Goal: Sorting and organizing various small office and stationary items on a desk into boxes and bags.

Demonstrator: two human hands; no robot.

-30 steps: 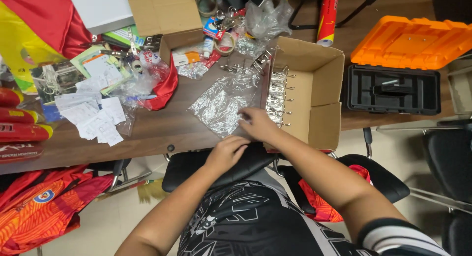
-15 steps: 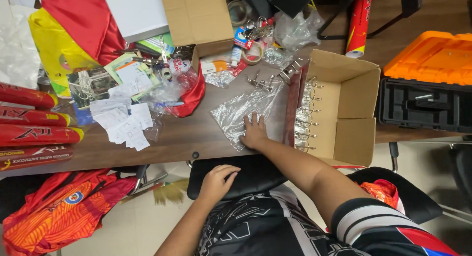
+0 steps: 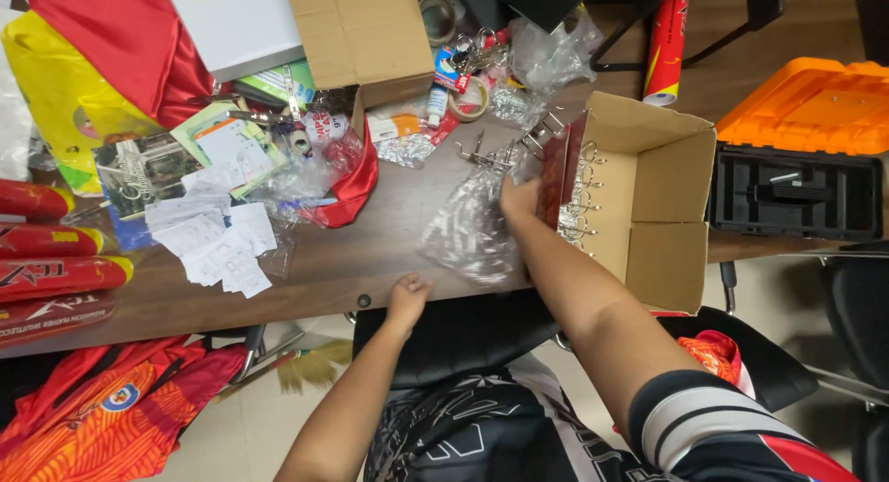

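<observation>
The clear crinkled plastic bag [image 3: 470, 234] sits just right of the frame's centre, lifted partly off the brown counter [image 3: 370, 250], its upper edge bunched under the right hand [image 3: 520, 200]. That hand closes on the top of the bag right beside the near wall of the open cardboard box [image 3: 639, 200]; the fingers are curled in around the film, though motion blur hides how tightly they pinch. Inside the box, along its left wall, a row of metal ring clips [image 3: 579, 200] stands packed on a red backing, and a few loose metal clips [image 3: 500, 149] lie on the counter just above the bag. Judging by this, the box holds a fair row of clips already, while the loose ones and the bag remain outside it, so the packing looks partly done.

The left hand [image 3: 407, 299] rests low in the frame at the front edge of the counter, fingers lightly bent, touching the edge and holding nothing.

Further out, white paper slips [image 3: 213, 241] and red satin cloth [image 3: 356, 181] spread toward the left, red tubes [image 3: 51, 274] line the left edge, and an orange-lidded black toolbox [image 3: 796, 158] lies open at the right.
</observation>
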